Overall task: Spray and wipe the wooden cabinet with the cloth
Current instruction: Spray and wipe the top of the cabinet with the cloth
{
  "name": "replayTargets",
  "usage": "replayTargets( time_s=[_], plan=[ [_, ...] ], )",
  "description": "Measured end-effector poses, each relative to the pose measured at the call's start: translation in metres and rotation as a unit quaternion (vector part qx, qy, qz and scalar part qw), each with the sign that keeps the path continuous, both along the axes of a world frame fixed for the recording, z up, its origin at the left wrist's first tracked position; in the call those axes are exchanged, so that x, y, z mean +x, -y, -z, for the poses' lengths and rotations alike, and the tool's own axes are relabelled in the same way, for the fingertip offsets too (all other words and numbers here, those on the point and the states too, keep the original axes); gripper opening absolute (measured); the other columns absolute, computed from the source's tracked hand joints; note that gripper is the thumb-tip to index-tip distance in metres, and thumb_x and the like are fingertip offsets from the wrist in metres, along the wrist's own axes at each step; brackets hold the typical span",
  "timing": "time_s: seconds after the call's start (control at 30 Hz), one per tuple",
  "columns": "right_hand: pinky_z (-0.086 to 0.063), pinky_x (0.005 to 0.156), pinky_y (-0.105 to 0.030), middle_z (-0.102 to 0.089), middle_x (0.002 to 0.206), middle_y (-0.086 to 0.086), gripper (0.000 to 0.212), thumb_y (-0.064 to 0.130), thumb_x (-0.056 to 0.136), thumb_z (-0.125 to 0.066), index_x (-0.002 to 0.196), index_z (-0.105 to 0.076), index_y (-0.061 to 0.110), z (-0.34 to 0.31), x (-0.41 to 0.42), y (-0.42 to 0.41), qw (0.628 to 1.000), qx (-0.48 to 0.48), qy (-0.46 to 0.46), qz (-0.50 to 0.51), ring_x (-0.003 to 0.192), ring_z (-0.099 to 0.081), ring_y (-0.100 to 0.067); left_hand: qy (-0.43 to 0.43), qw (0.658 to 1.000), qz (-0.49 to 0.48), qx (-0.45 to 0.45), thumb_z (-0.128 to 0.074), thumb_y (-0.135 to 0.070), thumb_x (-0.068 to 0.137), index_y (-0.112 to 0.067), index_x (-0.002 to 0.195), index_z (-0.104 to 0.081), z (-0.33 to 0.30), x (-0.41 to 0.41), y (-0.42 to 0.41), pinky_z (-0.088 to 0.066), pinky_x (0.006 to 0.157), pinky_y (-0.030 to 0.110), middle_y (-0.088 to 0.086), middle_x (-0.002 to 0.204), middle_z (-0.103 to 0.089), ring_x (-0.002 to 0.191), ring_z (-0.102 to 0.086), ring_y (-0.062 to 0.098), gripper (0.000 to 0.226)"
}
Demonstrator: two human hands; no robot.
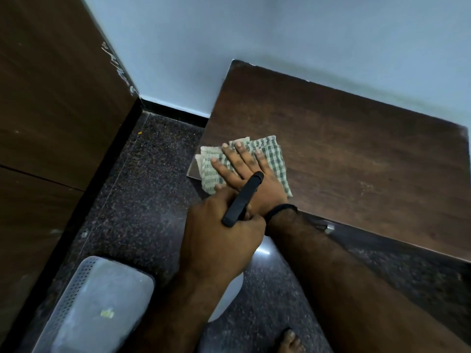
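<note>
Cloth pressed flat on the cabinet corner

Cloth [270, 161], checked green and cream and folded into a rough pad, lies on the near left corner of the wooden cabinet [356, 149]; one edge of it reaches the cabinet's left side. Right hand [251, 174] lies palm down on top of it with the fingers [229, 155] straight and spread, their tips pointing toward the wall; a dark band [280, 211] circles that wrist, and the forearm runs back toward the lower right of the view.

Left hand [219, 240] sits just in front of the cabinet's near edge, its fingers curled round the black head of a spray bottle [243, 200]; the head's nozzle end points up and away, crossing over the back of the right hand; a pale rounded shape below the fist appears to be the bottle's body, though most of it is hidden by the hand and wrist.

Cabinet top is dark brown wood grain, set against a pale blue-grey wall [280, 34]; a small metal fitting [329, 228] shows below its front edge, just beside the right forearm. Speckled dark floor [142, 187] fills the gap to the left, bordered by a tall brown wooden panel [56, 110] with scuffed white marks along its edge; a grey perforated plastic basket [96, 307] stands on the floor at lower left; a bare foot [290, 342] shows at the bottom edge.
</note>
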State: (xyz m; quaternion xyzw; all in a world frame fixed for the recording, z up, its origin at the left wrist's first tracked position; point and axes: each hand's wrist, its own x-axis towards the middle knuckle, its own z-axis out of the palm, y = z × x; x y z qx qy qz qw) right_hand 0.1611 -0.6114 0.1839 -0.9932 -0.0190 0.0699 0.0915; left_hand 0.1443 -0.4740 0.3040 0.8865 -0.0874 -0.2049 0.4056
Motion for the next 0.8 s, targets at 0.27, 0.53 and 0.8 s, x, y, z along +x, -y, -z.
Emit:
replayTargets(
  time_s=[0.27,0.53,0.8],
  plan=[
    [0.002,0.126,-0.048,-0.002,0.170,0.005,0.060,0.052,0.103,-0.026,0.160,-0.011,0.040,0.001,-0.080,0.067,0.999,-0.029,0.000,0.037,0.156,0.005,-0.020,-0.006,0.999,0.030,-0.034,-0.076,-0.017,0.078,-0.011,0.073,-0.067,0.003,-0.058,0.050,-0.047,0.053,0.033,0.008,0.061,-0.063,0.060,-0.060,0.028,0.012],
    [0.000,0.126,-0.049,-0.004,0.170,0.005,0.057,0.055,0.105,-0.022,0.159,-0.014,0.040,0.001,-0.146,0.134,0.996,-0.026,0.004,0.091,0.156,0.003,-0.019,-0.006,0.996,0.076,-0.054,-0.076,-0.016,0.079,-0.012,0.071,-0.064,0.003,-0.112,0.116,-0.042,0.050,0.027,0.008,0.060,-0.061,0.064,-0.057,0.025,0.015],
    [-0.003,0.125,-0.052,-0.004,0.170,0.004,0.057,0.052,0.106,-0.026,0.160,-0.014,0.039,0.006,-0.196,0.191,0.989,-0.024,0.007,0.149,0.156,0.003,-0.020,-0.008,0.991,0.116,-0.060,-0.075,-0.017,0.080,-0.016,0.065,-0.056,0.003,-0.148,0.171,-0.036,0.046,0.020,0.007,0.056,-0.054,0.053,-0.048,0.022,0.025]
  ],
)
